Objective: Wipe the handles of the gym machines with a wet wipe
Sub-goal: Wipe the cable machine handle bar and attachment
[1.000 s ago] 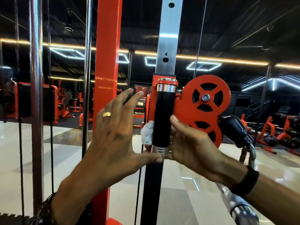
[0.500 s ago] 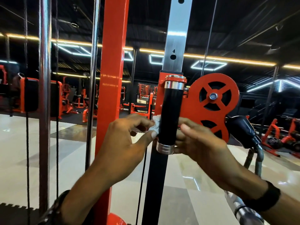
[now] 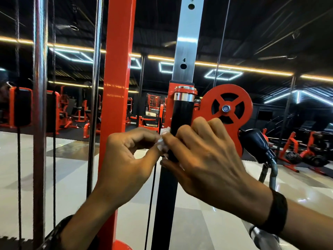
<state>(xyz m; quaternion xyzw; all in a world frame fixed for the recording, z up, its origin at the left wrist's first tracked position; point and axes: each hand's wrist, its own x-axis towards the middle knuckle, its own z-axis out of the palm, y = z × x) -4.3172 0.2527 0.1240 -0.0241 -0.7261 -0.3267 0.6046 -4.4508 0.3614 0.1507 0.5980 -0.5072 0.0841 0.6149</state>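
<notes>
While the right hand [image 3: 205,159] is curling its fingers around the lower part of the black handle [image 3: 182,114], the left hand [image 3: 126,156] is pinching the white wet wipe [image 3: 163,141] against the handle's left side, beside the red pulley [image 3: 227,109].

Two black printed digits can be read, both on the flat brushed-silver upright metal rail [image 3: 186,44] that rises above the red carriage: a "3" at the very top edge of the view, set just above a round black adjustment hole, and a "4" lower down, likewise set just above a second round black hole. Faint pale marks run across the tall orange-red square steel post [image 3: 118,69], too blurred to read
</notes>
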